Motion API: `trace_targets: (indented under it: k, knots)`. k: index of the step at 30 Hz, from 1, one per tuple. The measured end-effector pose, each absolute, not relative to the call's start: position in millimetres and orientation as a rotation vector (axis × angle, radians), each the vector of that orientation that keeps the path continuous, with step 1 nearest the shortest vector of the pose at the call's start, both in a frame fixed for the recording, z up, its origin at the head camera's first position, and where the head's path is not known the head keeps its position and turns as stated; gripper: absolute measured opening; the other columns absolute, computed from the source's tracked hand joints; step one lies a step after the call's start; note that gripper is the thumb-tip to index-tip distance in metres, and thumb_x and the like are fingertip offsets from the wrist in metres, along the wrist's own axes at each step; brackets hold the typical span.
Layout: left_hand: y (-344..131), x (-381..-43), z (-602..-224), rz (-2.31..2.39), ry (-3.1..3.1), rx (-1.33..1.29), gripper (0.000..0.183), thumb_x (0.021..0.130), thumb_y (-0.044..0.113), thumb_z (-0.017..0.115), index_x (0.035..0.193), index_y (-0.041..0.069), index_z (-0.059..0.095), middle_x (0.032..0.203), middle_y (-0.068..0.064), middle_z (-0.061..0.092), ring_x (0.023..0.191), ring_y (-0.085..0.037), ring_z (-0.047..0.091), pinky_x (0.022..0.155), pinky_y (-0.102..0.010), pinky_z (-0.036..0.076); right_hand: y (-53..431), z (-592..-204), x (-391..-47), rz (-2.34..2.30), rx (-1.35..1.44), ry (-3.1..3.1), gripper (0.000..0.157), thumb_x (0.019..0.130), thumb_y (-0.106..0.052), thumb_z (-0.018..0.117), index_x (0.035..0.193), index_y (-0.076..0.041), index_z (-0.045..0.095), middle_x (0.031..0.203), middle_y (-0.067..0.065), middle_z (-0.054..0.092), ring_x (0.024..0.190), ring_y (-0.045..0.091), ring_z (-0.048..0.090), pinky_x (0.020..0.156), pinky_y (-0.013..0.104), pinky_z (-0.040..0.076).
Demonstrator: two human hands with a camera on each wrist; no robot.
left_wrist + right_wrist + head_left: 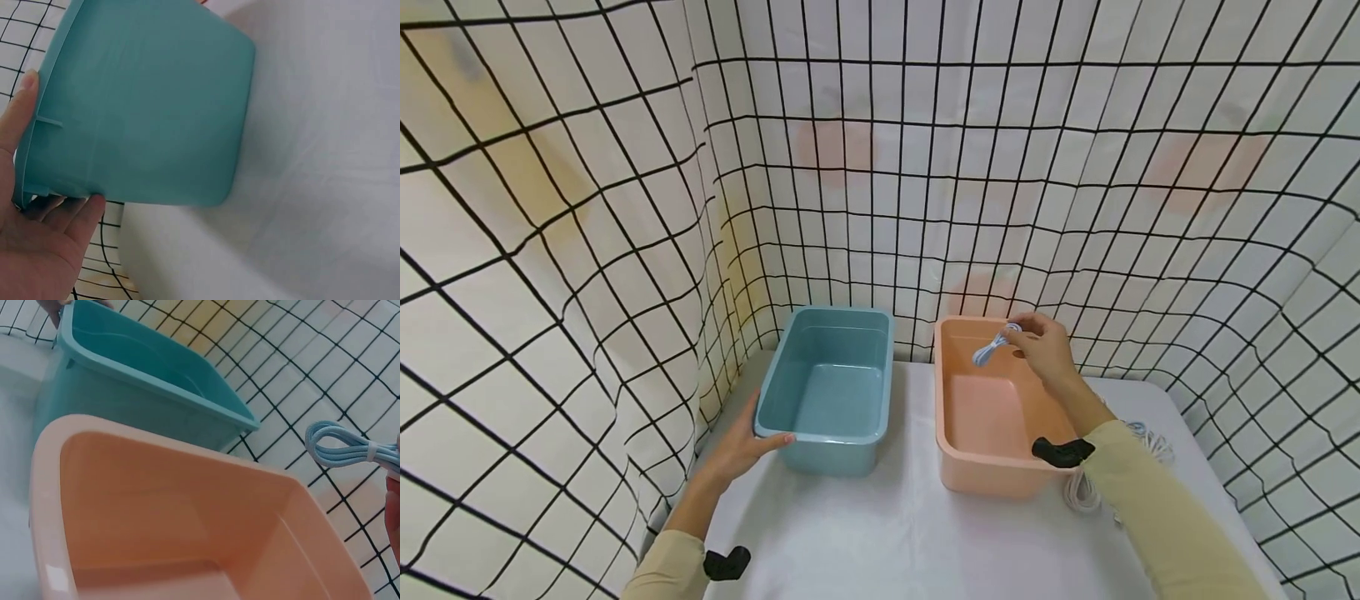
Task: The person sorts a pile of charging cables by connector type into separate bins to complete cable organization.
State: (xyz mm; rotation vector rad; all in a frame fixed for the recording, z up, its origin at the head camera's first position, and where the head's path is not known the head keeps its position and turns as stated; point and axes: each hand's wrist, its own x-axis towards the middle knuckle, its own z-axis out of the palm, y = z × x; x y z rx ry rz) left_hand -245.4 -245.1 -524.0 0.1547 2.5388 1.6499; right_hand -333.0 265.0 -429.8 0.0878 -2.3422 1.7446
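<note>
My right hand pinches a bundled light-blue cable above the far part of the peach bin. In the right wrist view the cable shows as a folded loop with a pale band round its middle; only a few fingertips appear at the edge. At the teal bin, my left hand grips the near left corner. Its thumb lies over the rim, and the other fingers go underneath, as the left wrist view shows. No items are visible inside either bin.
Several bundled white and pale cords lie right of the peach bin, partly hidden by my right sleeve. Black wire grid walls rise behind and at both sides. A white cloth covers the table.
</note>
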Motion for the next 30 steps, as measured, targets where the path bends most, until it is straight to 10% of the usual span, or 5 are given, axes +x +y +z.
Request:
trace_targets:
  k: [14,23,30]
  knots:
    - [-246,-244,-524,1.659,2.538,0.176,0.111,0.089,0.031,0.084,0.167,0.018,0.006,0.166,-0.022,0.024,0.146,-0.048,0.032,0.112,-0.067,0.032,217,-425,-353,1.854,0.089,-2.348,0.029,0.099,-0.018,0.074,0.122,-0.002,0.065,0.118,0.012,0.064,0.099,0.030,0.069,0.082,0.040,0.060]
    - [-246,-243,-521,1.680,2.518,0.181,0.109,0.091,0.027,0.082,0.167,0.016,0.005,0.166,-0.022,0.022,0.146,-0.048,0.030,0.113,-0.067,0.030,176,-422,-366,1.876,0.175,-2.369,0.028,0.096,-0.011,0.076,0.118,0.002,0.066,0.113,0.012,0.067,0.090,0.014,0.069,0.087,0.054,0.058]
    - [-247,-245,-523,1.686,2.497,0.172,0.110,0.091,0.028,0.082,0.167,0.018,0.004,0.166,-0.022,0.021,0.146,-0.048,0.030,0.113,-0.067,0.029,151,-420,-374,1.795,0.202,-2.433,0.029,0.095,-0.015,0.078,0.118,0.000,0.068,0.121,0.014,0.066,0.097,0.027,0.066,0.077,0.037,0.061]
